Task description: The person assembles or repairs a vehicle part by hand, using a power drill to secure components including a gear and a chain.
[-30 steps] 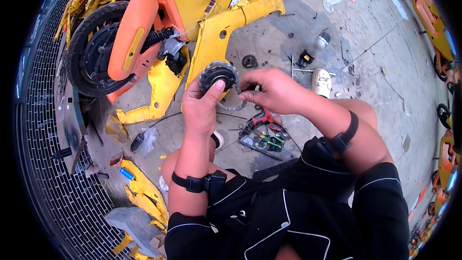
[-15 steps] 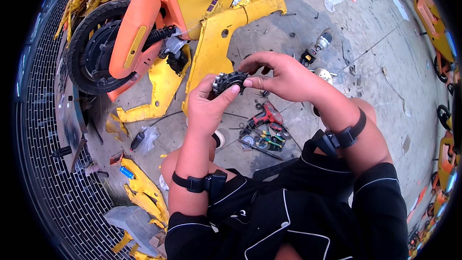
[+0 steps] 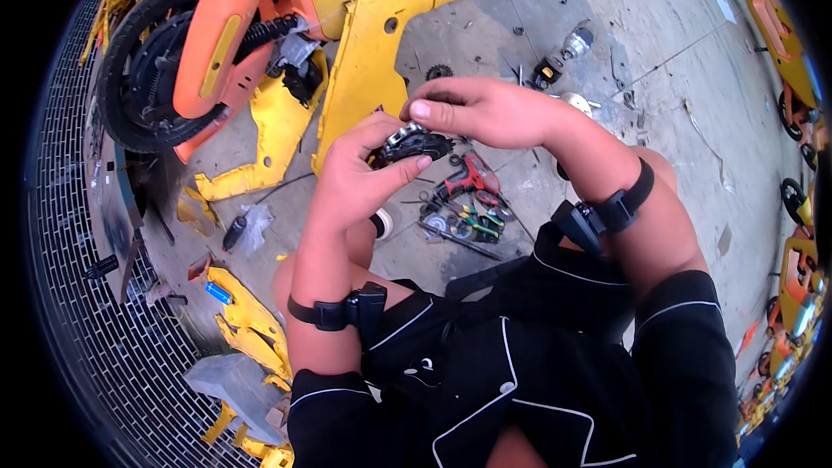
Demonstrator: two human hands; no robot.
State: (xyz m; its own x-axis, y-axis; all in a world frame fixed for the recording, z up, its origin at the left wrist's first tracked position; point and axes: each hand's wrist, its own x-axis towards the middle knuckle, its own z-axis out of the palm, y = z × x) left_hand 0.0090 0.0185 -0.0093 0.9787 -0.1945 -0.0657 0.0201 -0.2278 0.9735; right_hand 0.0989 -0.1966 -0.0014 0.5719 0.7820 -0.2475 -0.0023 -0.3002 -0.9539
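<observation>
A black round toothed part [image 3: 418, 147] with a shiny metal ring along its upper side is in front of me, above the floor. My left hand [image 3: 360, 165] is closed around its left side, thumb along the lower edge and fingers behind. My right hand [image 3: 472, 113] is bent over the top of the part, with its thumb and fingers pinched at the metal ring. Whether a small piece lies between those right fingertips is hidden. Just beyond my hands, a dark toothed ring [image 3: 439, 72] lies on the floor.
Below my hands are a red-black power drill [image 3: 472, 175] and several hand tools [image 3: 472, 224]. Another power tool [image 3: 562, 59] lies to the right. Yellow panels [image 3: 360, 61] and an orange-yellow scooter [image 3: 208, 43] occupy the left. More scooters [image 3: 784, 61] line the right edge.
The toothed part has tilted, bringing its metal ring uppermost. My right hand has shifted left over the top, its thumb leaving the near face. The whole view has shifted slightly.
</observation>
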